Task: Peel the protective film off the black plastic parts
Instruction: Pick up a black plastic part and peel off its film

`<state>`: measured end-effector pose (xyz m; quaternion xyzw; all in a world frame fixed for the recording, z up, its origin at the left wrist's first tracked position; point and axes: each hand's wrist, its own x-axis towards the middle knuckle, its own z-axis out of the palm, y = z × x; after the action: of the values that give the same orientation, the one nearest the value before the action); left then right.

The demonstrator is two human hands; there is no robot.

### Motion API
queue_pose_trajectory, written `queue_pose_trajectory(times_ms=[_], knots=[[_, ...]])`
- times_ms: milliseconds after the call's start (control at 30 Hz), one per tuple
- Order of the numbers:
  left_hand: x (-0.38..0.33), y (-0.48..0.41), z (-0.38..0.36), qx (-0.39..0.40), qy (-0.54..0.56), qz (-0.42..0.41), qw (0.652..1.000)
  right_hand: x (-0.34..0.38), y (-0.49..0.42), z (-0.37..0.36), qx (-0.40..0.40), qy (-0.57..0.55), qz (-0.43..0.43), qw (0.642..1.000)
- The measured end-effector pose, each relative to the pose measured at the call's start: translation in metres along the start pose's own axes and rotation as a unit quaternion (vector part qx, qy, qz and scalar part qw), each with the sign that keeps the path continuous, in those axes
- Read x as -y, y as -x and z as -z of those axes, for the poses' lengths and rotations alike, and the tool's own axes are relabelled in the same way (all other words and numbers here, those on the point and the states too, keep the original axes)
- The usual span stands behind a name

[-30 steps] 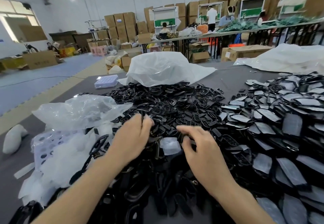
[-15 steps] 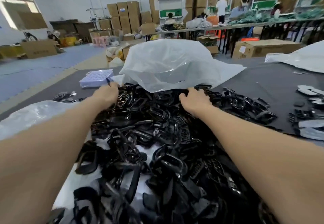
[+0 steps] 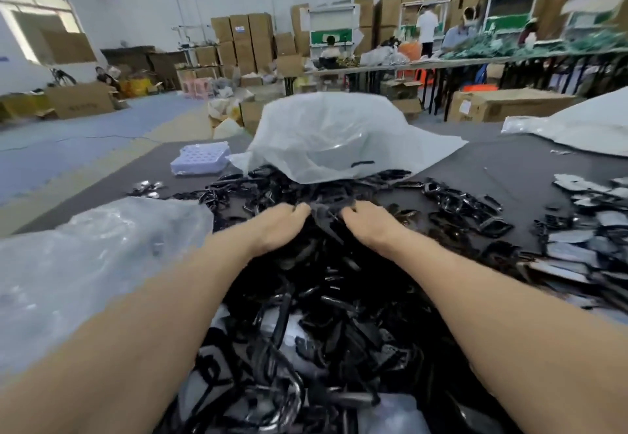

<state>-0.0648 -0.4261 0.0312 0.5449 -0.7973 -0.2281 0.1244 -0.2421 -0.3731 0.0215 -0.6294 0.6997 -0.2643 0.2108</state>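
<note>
Left hand (image 3: 275, 226) and right hand (image 3: 370, 226) curl fingers onto one black part (image 3: 323, 216) lying between them, far up the pile (image 3: 323, 301).

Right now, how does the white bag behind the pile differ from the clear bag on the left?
The white bag is milky and stands up like a tent; the clear bag is see-through and lies crumpled. The white bag sits beyond the pile, the clear bag beside it. Both are plastic.
</note>
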Motion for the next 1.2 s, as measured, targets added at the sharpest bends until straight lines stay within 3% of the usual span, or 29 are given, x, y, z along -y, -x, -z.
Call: queue_pose_trajectory(times_ms=[200, 333, 533, 733, 800, 900, 1067, 1200], knots=[[-0.027, 0.084, 0.006, 0.007, -0.005, -0.057, 0.998, 0.010, 0.092, 0.009, 0.015, -0.047, -0.001, 0.999], [-0.042, 0.130, 0.019, 0.006, -0.046, -0.066, 0.997, 0.018, 0.135, 0.024, 0.016, -0.018, 0.000, 1.000], [-0.054, 0.182, 0.046, 0.021, -0.122, -0.070, 0.990, 0.025, 0.184, 0.047, -0.041, 0.008, 0.026, 0.999], [-0.071, 0.227, 0.057, -0.018, -0.194, -0.050, 0.980, 0.026, 0.224, 0.058, -0.077, -0.061, 0.022, 0.995], [-0.077, 0.246, 0.056, -0.040, -0.122, -0.057, 0.990, 0.029, 0.237, 0.059, -0.088, -0.099, 0.027, 0.991], [-0.089, 0.282, 0.041, -0.085, 0.085, -0.071, 0.990, 0.029, 0.264, 0.057, -0.119, -0.178, 0.024, 0.976], [-0.112, 0.333, -0.029, -0.098, 0.359, -0.131, 0.919, 0.009, 0.321, 0.038, -0.136, -0.313, 0.020, 0.940], [-0.122, 0.349, -0.089, -0.090, 0.468, -0.101, 0.873, -0.015, 0.348, 0.022, -0.157, -0.443, -0.038, 0.882]])
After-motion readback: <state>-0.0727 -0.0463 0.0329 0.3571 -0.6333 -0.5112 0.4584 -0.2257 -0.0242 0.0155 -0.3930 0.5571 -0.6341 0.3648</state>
